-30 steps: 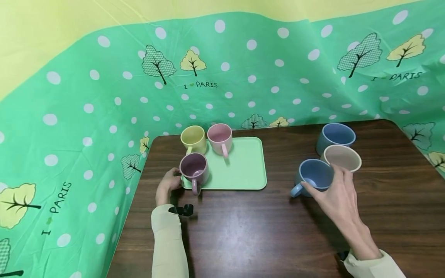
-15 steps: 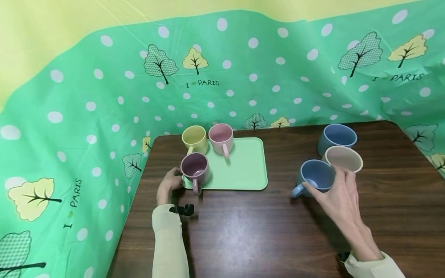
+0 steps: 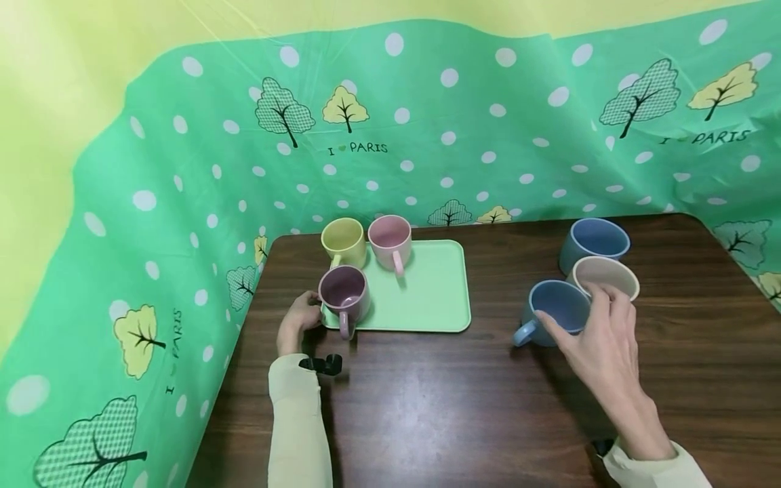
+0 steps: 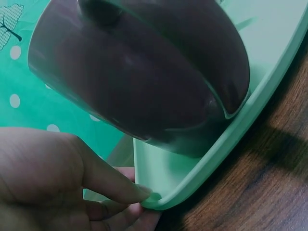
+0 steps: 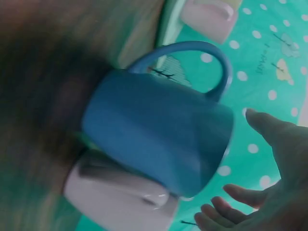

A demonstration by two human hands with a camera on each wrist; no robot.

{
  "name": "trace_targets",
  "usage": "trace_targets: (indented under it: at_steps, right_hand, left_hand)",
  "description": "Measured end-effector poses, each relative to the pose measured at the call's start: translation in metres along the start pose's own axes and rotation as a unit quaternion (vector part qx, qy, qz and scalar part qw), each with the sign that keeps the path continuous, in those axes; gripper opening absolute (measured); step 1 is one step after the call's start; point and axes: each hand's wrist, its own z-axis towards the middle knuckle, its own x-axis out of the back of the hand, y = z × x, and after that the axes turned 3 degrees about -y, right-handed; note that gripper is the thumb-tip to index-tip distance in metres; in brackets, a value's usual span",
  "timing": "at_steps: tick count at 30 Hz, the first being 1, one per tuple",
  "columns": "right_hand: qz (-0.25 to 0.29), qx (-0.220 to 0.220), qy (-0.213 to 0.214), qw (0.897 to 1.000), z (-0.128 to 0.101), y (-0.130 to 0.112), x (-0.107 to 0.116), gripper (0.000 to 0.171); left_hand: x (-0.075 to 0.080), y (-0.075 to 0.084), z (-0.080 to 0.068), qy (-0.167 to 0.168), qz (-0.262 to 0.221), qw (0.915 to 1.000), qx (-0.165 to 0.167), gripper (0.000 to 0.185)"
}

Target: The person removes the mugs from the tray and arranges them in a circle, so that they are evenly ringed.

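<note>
A pale green tray (image 3: 427, 291) lies on the dark wooden table (image 3: 427, 407). On it stand a purple mug (image 3: 344, 295), a yellow mug (image 3: 343, 242) and a pink mug (image 3: 389, 240). My left hand (image 3: 300, 318) pinches the tray's near left corner (image 4: 202, 173), thumb on top and fingers under, right beside the purple mug (image 4: 144, 72). To the right a blue mug (image 3: 552, 312) stands with its handle pointing left. My right hand (image 3: 586, 325) hovers over its rim with spread fingers. In the right wrist view the thumb and fingers are apart from the blue mug (image 5: 154, 130).
A beige cup (image 3: 607, 274) touches the blue mug from behind, and another blue cup (image 3: 592, 240) stands behind that. A green dotted cloth (image 3: 183, 203) hangs around the table's back and left side. Bare wood lies between the tray and the cups.
My right hand's fingers have shifted slightly to the right above the blue mug. The left hand keeps its hold on the tray corner. No mug has moved.
</note>
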Motion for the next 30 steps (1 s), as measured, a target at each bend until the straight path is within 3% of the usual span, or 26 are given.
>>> trace_targets:
  at_steps: [7, 14, 24, 30]
  right_hand:
    - [0.051, 0.059, 0.0, 0.997, 0.015, -0.032, -0.002, 0.076]
    - [0.113, 0.106, -0.063, 0.986, 0.031, -0.066, -0.019, 0.07]
    - [0.173, 0.176, -0.163, 0.955, 0.043, -0.113, -0.061, 0.071]
    - [0.195, 0.219, -0.195, 0.936, 0.041, -0.137, -0.085, 0.072]
  left_hand:
    - [0.003, 0.003, 0.003, -0.002, 0.018, 0.9998, 0.005, 0.045]
    - [0.002, 0.004, 0.003, -0.005, 0.012, 0.9998, 0.015, 0.042]
    - [0.001, 0.007, 0.0, -0.015, 0.016, 0.9995, 0.021, 0.046]
    - [-0.001, 0.004, 0.0, -0.01, 0.02, 0.9995, 0.022, 0.045]
